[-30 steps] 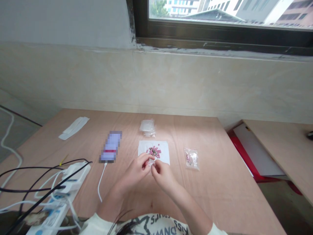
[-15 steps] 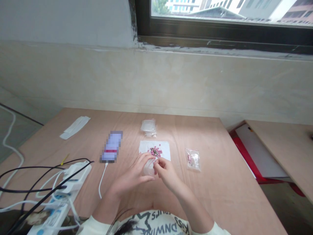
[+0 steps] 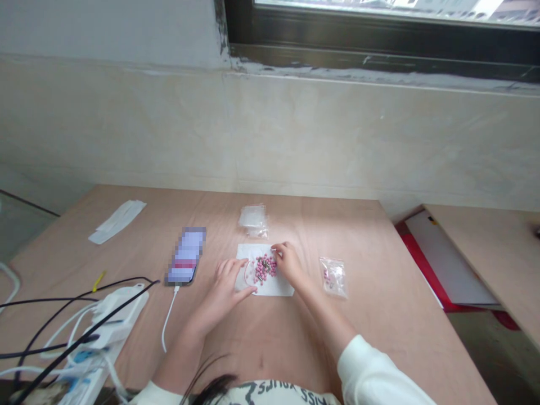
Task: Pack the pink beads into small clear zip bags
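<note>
Left hand (image 3: pixel 228 285): thumb and fingers spread apart, at left edge of white sheet (image 3: pixel 283 288). Right hand (image 3: pixel 288 263): over sheet's far right part; cannot tell whether fingertips together or apart. Between hands, heaped on sheet: pink beads (image 3: pixel 264 269). Farther right: clear plastic bag (image 3: pixel 336 277).

The beads (image 3: pixel 265 268) are mostly pink, the sheet (image 3: pixel 282 288) white, the table (image 3: pixel 392 326) light brown, the sleeve (image 3: pixel 375 368) off-white.

Soft daylight is cast across a wooden desk (image 3: pixel 379 337) beneath a window pane (image 3: pixel 405 11) washed pale; a phone screen (image 3: pixel 186 254) is obscured by coarse pixelation.
</note>
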`<state>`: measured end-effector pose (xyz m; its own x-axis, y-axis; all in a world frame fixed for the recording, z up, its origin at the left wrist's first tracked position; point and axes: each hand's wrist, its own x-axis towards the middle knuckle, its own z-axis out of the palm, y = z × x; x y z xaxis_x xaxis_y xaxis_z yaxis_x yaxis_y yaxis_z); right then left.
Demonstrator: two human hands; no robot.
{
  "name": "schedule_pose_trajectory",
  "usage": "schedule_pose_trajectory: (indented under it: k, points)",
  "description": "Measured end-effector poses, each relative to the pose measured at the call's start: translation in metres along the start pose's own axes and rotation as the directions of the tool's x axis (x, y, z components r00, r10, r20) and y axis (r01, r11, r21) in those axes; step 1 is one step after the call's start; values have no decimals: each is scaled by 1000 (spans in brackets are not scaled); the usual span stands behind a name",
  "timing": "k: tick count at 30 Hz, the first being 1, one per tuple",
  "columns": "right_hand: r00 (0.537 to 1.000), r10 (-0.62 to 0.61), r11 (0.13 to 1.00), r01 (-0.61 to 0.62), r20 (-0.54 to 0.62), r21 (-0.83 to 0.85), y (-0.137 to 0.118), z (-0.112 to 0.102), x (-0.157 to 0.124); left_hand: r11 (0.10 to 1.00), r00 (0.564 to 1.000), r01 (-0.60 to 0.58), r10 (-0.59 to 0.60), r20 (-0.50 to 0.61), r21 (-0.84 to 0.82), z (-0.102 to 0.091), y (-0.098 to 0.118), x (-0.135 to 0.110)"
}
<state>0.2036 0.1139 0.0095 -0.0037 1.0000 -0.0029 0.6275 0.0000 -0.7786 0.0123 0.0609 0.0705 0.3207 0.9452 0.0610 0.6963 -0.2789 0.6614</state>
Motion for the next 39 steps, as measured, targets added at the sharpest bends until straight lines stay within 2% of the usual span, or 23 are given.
schedule_pose_trajectory:
  k: [4, 7, 11, 14, 16, 18, 21, 26, 33, 36, 39]
  points:
    - [998, -31, 997, 35, 60, -66, 5, -2, 9, 1000, 1000, 18, -18, 4, 15, 6, -5, 3]
    - [999, -15, 998, 17, 33, -53, 2, -9, 9, 999, 1000, 22, -23, 16, 30, 9, -6, 9]
    - [1000, -8, 996, 11, -28, 83, -22, -14, -4, 998, 999, 35, -36, 21, 53, 15, -6, 17]
    - [993, -116, 977, 108, 32, 182, -45, -10, -20, 997, 998, 65, -65, -8, 49, 22, -6, 20]
    - [990, -137, 970, 125, 43, 208, -50, -7, -28, 995, 996, 82, -81, -29, 47, 24, -7, 19]
    - [997, -83, 976, 82, -4, 203, -43, -7, -31, 995, 997, 77, -75, -30, 58, 23, -8, 17]
    - [996, 14, 991, -3, -83, 134, -19, -11, -33, 995, 998, 54, -53, -16, 78, 20, -12, 11]
    - [1000, 12, 999, -12, -7, 53, 9, -8, -34, 993, 998, 52, -49, -24, 104, 22, -18, 2]
    - [1000, -28, 1000, 28, 10, 14, 9, -2, -31, 990, 999, 32, -30, -11, 138, 25, -21, 1]
    - [999, -19, 1000, 20, -46, 10, 6, -6, -32, 989, 1000, 28, -28, -7, 145, 27, -23, 3]
    - [993, 23, 994, -9, -116, 111, -5, -8, -39, 988, 999, 34, -34, -6, 150, 32, -22, 5]
